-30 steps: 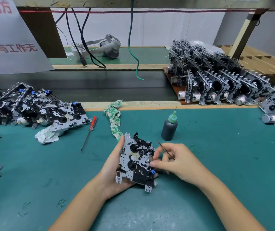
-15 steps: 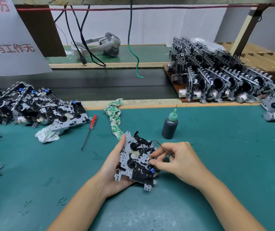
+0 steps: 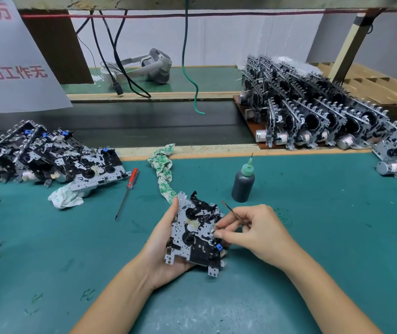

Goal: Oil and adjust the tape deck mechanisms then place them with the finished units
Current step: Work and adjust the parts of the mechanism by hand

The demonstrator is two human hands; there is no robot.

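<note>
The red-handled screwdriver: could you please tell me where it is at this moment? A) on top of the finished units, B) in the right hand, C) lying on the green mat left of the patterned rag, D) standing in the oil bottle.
C: the screwdriver lies flat on the green mat, left of the rag, touched by neither hand.

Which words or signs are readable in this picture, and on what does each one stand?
"前方": top line of the white sheet hanging at upper left, red, cut by the picture edge.
"与工作无": lower line of the same sheet; a character before it is cut off.
"FC": faint marks on the green mat.
Motor labels on the finished units: too small.
</note>
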